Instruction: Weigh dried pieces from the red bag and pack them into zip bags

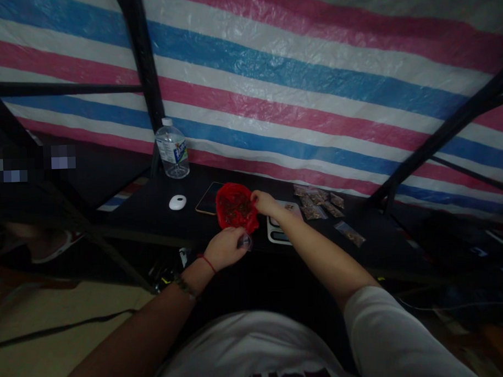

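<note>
A red plastic bag (237, 208) lies spread open on the dark table, with small brownish pieces inside it. My right hand (264, 203) is closed at the bag's right edge, its fingertips pinching the red plastic. Just below the bag's near side, my left hand (226, 247) is closed on a small clear plastic bag (245, 242); the contents of that little bag are too dim to make out. Partly behind my right forearm is a small digital scale (280, 236) with some brownish bits on its top.
Several small filled zip bags (315, 200) lie right of the scale, with one more zip bag (350, 233) nearer. A phone (206, 200), a white earbud case (177, 202) and a clear bottle (172, 150) stand left. Black metal posts (142, 55) frame the table (145, 222) before a striped sheet.
</note>
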{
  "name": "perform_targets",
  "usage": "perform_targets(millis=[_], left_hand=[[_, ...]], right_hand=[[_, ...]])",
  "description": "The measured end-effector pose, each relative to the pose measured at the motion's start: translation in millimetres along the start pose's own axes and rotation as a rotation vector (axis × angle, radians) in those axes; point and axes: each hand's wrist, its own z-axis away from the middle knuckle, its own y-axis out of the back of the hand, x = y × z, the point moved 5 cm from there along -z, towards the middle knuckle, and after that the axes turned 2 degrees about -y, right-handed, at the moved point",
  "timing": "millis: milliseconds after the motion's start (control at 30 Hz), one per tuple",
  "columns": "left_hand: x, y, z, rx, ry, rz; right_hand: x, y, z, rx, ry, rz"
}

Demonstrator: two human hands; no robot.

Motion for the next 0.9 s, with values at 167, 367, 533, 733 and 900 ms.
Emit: perform_targets(millis=[167, 367, 533, 733, 900], left_hand=[[8.0, -2.1, 0.7, -0.021, -0.037, 0.007], [6.2, -3.4, 1.9, -0.015, 0.007, 0.013], [5.6, -3.3, 1.8, -0.027, 0.028, 0.014], [6.2, -2.0, 1.5, -0.021, 0.021, 0.021], [4.6, -3.7, 1.3, -0.015, 0.006, 0.015]], right_hand=[[-2.9, 3.4, 10.2, 0.032, 0.030, 0.072], [-27.2, 12.5, 7.5, 0.027, 0.199, 0.157], [-40.3, 5.8, -0.6, -0.167, 0.295, 0.245], [-33.1, -5.9, -4.4, -0.268, 0.215, 0.279], [-28.4, -7.0, -7.6, -0.254, 0.198, 0.243]])
